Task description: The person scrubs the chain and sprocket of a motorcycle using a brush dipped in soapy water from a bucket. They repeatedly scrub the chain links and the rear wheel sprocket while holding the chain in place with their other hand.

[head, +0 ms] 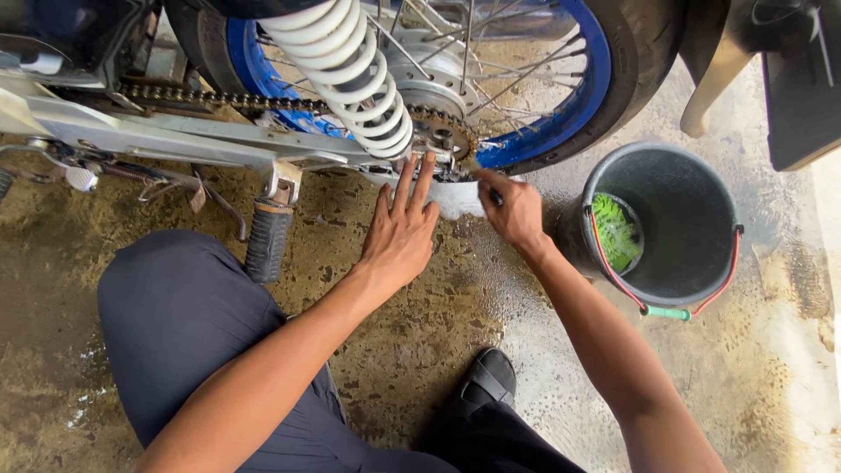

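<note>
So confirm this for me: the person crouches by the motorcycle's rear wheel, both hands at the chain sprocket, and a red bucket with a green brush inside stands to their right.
Not quite: the bucket is dark grey, not red; only its handle is red with a green grip. The head view shows this. The rest holds: left hand and right hand at the sprocket, green brush inside.

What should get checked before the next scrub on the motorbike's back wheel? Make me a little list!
1. Right hand grips the brush by the sprocket: ok.
2. Left hand flat, fingers spread, beside the swingarm: ok.
3. Left fingertips clear of the chain: cannot tell.
4. Bucket upright beside the right arm: ok.
5. Floor dry underfoot: not ok, it looks wet.
6. Bristles touching the sprocket: cannot tell.
</note>
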